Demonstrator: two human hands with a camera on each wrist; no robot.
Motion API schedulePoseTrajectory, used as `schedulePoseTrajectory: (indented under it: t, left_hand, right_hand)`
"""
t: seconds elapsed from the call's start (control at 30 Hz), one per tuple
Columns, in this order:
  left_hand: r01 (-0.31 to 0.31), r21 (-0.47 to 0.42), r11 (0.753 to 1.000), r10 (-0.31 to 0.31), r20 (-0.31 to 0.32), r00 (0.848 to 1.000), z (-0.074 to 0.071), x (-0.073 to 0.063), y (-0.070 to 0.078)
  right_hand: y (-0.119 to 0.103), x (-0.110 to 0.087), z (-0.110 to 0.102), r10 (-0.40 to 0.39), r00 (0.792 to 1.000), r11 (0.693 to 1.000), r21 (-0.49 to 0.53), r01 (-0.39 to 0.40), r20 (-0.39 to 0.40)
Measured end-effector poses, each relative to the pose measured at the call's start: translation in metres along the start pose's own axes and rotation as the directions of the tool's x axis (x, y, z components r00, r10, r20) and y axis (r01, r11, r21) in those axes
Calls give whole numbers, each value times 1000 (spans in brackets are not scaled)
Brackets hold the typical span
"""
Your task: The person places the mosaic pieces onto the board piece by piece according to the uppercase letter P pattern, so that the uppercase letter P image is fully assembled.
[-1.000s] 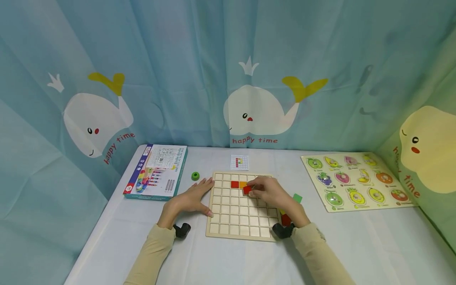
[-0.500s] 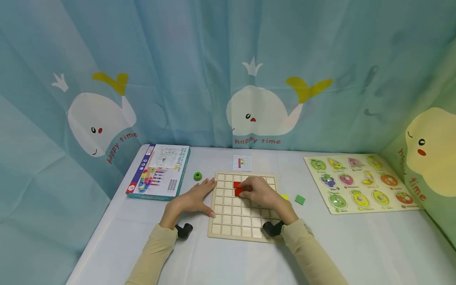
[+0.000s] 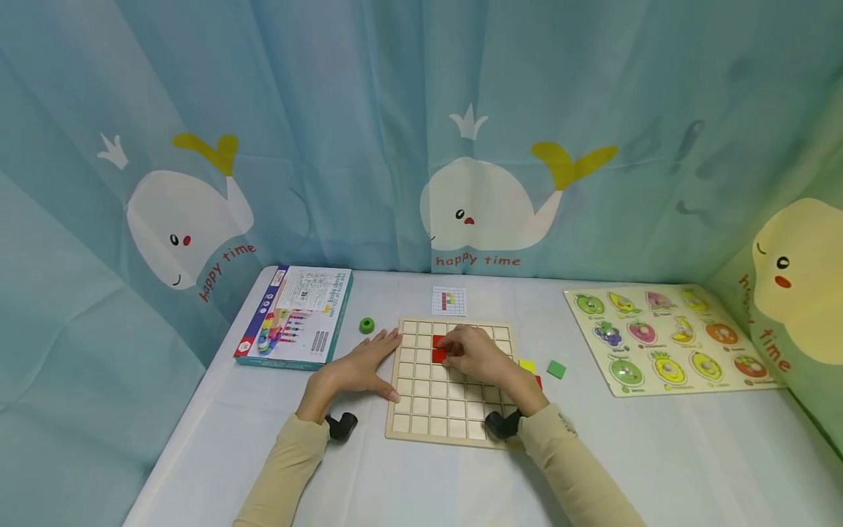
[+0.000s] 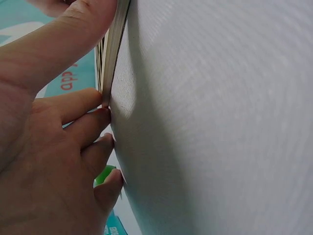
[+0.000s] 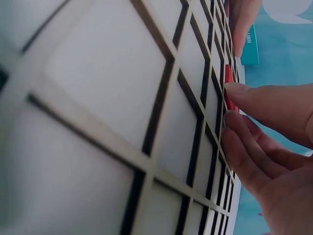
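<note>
A wooden grid board (image 3: 420,407) with raised lines lies on the table in the head view. My left hand (image 3: 358,368) is spread at its left edge, thumb and fingertips touching the side; the left wrist view shows these fingers (image 4: 85,127) fairly straight. Near the board's upper middle, my right hand (image 3: 479,356) pinches a red square tile (image 3: 437,356) at a cell. Another red tile (image 3: 437,341) sits in the cell just above. In the right wrist view, the thumb (image 5: 264,105) meets the red tile's edge (image 5: 228,73). The right hand covers the cells beside them.
Right of the board lie a yellow tile (image 3: 526,365), a green tile (image 3: 556,369) and a partly hidden red tile (image 3: 538,382). A pattern card (image 3: 449,301) lies behind it. A box (image 3: 296,318), green ring (image 3: 366,326) and fruit puzzle board (image 3: 672,340) surround it.
My right hand has carried the red tile left and down to the cell beneath the other red tile. The orange tile is now hidden behind that hand. My left hand stays at the board's edge.
</note>
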State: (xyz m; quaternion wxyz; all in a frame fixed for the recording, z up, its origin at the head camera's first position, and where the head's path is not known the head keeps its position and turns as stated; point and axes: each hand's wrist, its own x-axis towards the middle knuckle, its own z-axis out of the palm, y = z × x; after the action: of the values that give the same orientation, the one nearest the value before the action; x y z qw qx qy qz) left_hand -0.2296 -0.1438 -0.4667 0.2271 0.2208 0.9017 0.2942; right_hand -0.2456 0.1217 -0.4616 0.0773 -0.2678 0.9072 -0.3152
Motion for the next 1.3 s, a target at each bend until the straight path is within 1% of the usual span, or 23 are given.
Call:
schedulePoseTrajectory:
  t: [0.13, 0.23, 0.37, 0.53, 0.67, 0.8, 1.03, 1.3]
  left_hand:
    - [-3, -1, 1000, 3, 0, 1000, 1, 0, 0]
    - [-2, 6, 1000, 2, -1, 1000, 1, 0, 0]
    - [0, 13, 1000, 0, -4, 1000, 0, -1, 0]
    - [2, 4, 1000, -2, -1, 1000, 0, -1, -1]
    - [1, 3, 1000, -1, 2, 1000, 0, 0, -2]
    - [-2, 5, 1000, 2, 4, 1000, -1, -1, -1]
    - [-6, 7, 1000, 6, 6, 1000, 1, 1, -2]
    - [-8, 6, 1000, 8, 1, 1000, -1, 0, 0]
  right_hand:
    - [2, -5, -2, 8, 1000, 1000, 6, -8, -22]
    - [4, -12, -4, 25, 998, 999, 28, -23, -50]
    - [8, -23, -10, 27, 995, 998, 56, -22, -94]
    - [14, -38, -19, 2, 988, 999, 44, 5, -152]
    - [21, -51, -24, 9, 981, 1000, 24, -5, -192]
    - [27, -64, -29, 35, 979, 999, 21, -32, -201]
    - [34, -89, -39, 122, 972, 993, 27, -119, -202]
    - [44, -115, -45, 137, 964, 990, -13, -144, -227]
